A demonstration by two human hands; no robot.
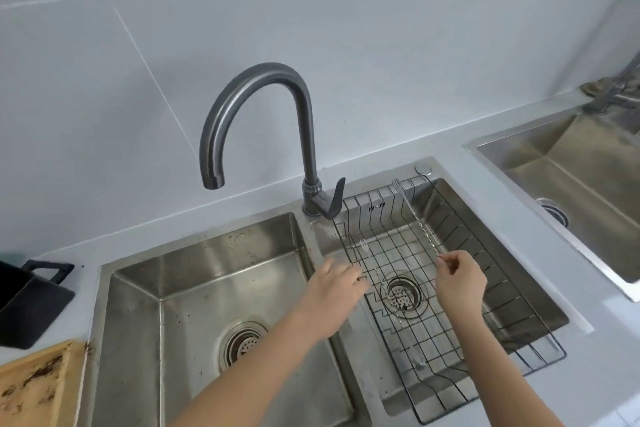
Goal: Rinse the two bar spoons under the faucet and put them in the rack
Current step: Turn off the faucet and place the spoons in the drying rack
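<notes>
Double stainless sink [207,291] set in a pale grey bench [443,146]; brushed steel, both basins spotted with dark residue, each with a round perforated strainer. A dark grey gooseneck faucet [256,107] with a blade-shaped lever stands behind the divider, its spout over the left basin; no water visible.

A thin wire rack [450,291] of rectangular grid sits in the right basin.

First bar spoon [414,215]: slim, shiny metal with a twisted stem and forked end, lying diagonally, fork resting on the rack's far rim. The right hand [460,284] has its grip pinched on the stem's near end.

Second bar spoon [375,274]: same type, lying along the rack floor, fork end up near the left wall. The left hand [334,291] reaches onto the rack's left edge, fingers extended over the wire; whether its grip holds this spoon cannot be told.

A black handled container [31,302] and stained wooden board [38,385] sit at left.
</notes>
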